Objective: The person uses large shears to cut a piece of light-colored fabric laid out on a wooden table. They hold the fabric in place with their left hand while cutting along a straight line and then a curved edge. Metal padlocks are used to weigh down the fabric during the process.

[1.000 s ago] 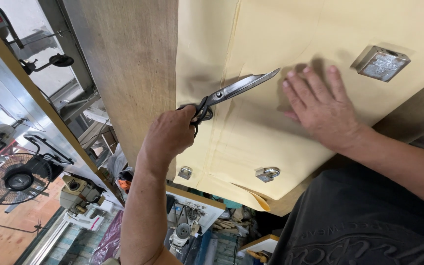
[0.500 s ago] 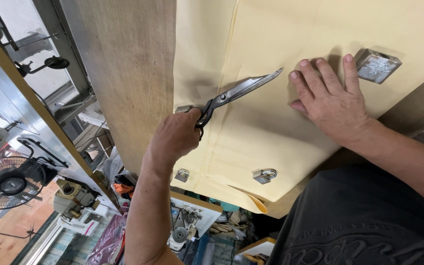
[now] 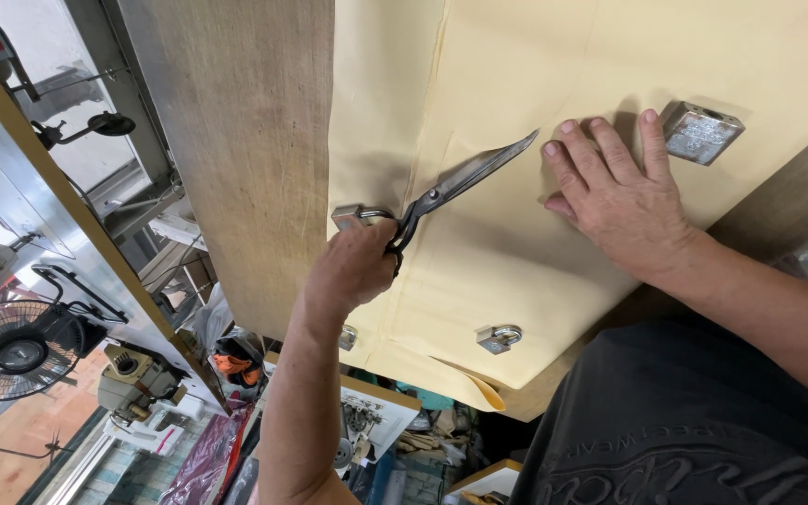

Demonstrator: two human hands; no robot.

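Note:
My left hand [image 3: 357,266] is shut on the handles of large metal shears [image 3: 465,178]. Their blades lie nearly closed on a cream sheet of cloth [image 3: 516,271], pointing toward my right hand. My right hand [image 3: 619,196] presses flat on the sheet with fingers spread, just beyond the blade tips. A rectangular metal weight block [image 3: 703,131] sits on the sheet beside my right fingertips. The sheet is spread over a wooden table [image 3: 245,140].
Two small metal weights [image 3: 499,337] [image 3: 348,337] hold the sheet near the table edge, where one corner [image 3: 479,388] curls over. Beyond the table's other side are a floor fan [image 3: 11,351], a machine [image 3: 137,379] and cluttered shelving.
My left hand and the shears have shifted a little further along the sheet. My right hand slid toward the metal block, staying flat on the sheet.

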